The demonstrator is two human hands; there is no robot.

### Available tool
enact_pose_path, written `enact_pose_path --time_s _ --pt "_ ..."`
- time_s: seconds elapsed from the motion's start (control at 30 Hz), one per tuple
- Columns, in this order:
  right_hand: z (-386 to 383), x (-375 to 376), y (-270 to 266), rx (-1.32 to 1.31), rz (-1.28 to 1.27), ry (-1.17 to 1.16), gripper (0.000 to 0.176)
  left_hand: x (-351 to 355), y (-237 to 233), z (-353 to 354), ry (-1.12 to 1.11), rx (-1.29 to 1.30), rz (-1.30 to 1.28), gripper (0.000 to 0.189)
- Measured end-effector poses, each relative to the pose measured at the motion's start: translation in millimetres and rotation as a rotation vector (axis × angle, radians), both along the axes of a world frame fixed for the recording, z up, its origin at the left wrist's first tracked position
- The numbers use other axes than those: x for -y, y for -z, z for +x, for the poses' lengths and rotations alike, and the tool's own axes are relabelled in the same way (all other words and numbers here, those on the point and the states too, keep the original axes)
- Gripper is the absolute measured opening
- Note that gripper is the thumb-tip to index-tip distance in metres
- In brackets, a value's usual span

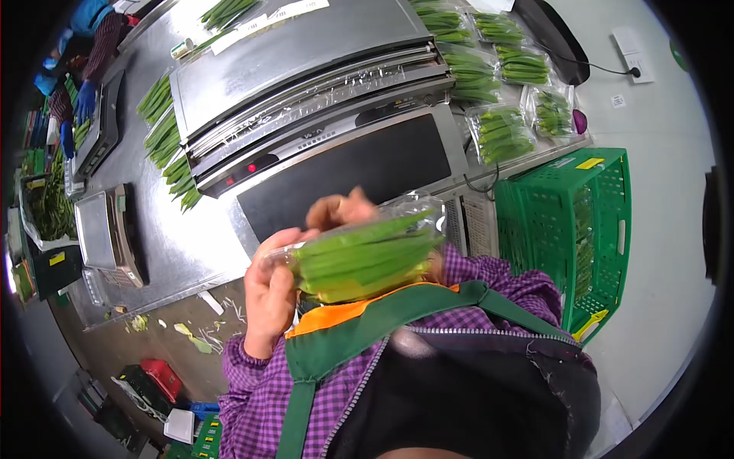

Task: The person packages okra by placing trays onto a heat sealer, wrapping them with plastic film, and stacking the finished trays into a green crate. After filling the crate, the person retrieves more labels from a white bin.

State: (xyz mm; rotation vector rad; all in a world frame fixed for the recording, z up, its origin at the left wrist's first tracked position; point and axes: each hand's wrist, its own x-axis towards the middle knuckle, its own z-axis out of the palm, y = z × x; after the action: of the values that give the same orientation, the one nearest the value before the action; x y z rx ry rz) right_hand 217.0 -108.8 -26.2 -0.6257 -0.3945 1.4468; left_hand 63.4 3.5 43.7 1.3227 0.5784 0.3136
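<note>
A clear-film pack of long green vegetables (367, 256) is held up just in front of my chest, tilted towards me. My left hand (269, 283) grips its left end, thumb on the near side. Behind the pack, my right hand (340, 212) shows only its bent, slightly blurred fingers beyond the far edge. The pack covers most of that hand, so its hold cannot be made out. Loose film stands up at the pack's right end. Just beyond my hands lies the dark plate (382, 164) of a film-wrapping machine (306, 92).
Finished packs (501, 134) crowd the bench on the right. A green crate (562, 229) stands beside me there. Loose green vegetables (164, 141) and a scale (107, 237) are to the left. A co-worker's blue-gloved hand (84, 99) shows at far left.
</note>
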Motion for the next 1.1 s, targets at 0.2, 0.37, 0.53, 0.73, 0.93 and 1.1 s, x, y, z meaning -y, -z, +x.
enact_pose_path --time_s 0.2,0.37,0.53,0.73,0.93,1.1 --pt "50.2 43.7 -48.0 0.04 -0.073 0.236 0.055 11.8 21.4 -9.9 -0.195 -0.108 -0.642 0.056" --pt "59.6 68.6 -22.9 0.898 -0.57 0.346 0.039 20.8 40.9 2.8 0.024 -0.215 -0.546 0.053" --pt "145.6 119.2 -41.6 0.852 -0.792 0.474 0.043 41.9 41.0 66.1 0.405 -0.035 -0.829 0.05" --pt "290.0 218.4 -20.1 0.9 -0.96 0.495 0.046 43.9 53.5 93.0 0.306 -0.102 -0.702 0.041" --pt "354.9 241.1 38.8 1.264 -1.169 0.156 0.046 32.9 69.0 94.9 0.129 -0.111 -0.611 0.035" --pt "359.8 238.1 43.8 1.887 -1.159 0.295 0.046 -38.7 83.5 34.8 -0.517 -0.09 -0.235 0.029"
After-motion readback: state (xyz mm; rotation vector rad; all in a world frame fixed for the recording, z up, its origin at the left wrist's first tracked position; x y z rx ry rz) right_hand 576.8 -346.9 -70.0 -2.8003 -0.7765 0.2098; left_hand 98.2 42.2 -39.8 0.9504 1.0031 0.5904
